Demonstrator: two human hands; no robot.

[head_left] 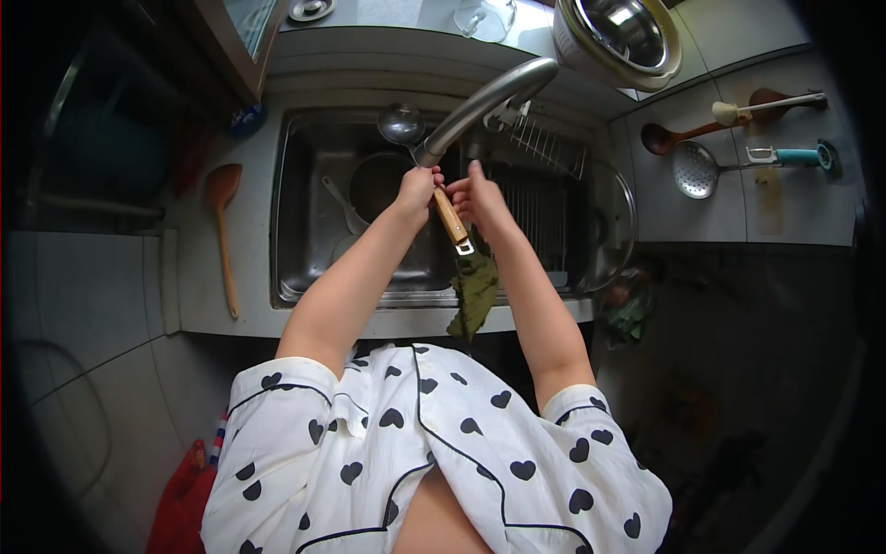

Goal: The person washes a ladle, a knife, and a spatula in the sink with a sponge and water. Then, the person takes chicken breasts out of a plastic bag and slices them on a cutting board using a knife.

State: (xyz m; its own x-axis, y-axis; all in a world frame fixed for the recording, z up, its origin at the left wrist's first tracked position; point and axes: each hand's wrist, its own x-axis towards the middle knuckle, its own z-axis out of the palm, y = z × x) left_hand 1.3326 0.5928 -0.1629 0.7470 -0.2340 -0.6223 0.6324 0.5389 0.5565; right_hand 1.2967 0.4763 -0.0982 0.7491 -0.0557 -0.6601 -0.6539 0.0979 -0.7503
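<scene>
My left hand (pixel 421 190) is closed around a ladle (pixel 449 218) just below the tap. The ladle's round metal bowl points away from me over the sink, and its wooden handle slants back toward me. My right hand (pixel 479 198) is beside the handle, thumb raised and fingers apart; whether its fingertips touch the ladle I cannot tell. Above both hands arches the metal faucet (pixel 489 95). Under them lies a steel sink (pixel 318 263) with a pan (pixel 374 185) and a pale spatula-like utensil (pixel 342 201) in its left basin.
A wire rack (pixel 531 217) and a clear lid (pixel 625 226) occupy the sink's right side. A wooden spatula (pixel 222 222) lies on the left counter. Dark green crumpled material (pixel 475 294) hangs over the front edge. Utensils, including a skimmer (pixel 694 170), hang at right; bowls (pixel 628 37) stand behind.
</scene>
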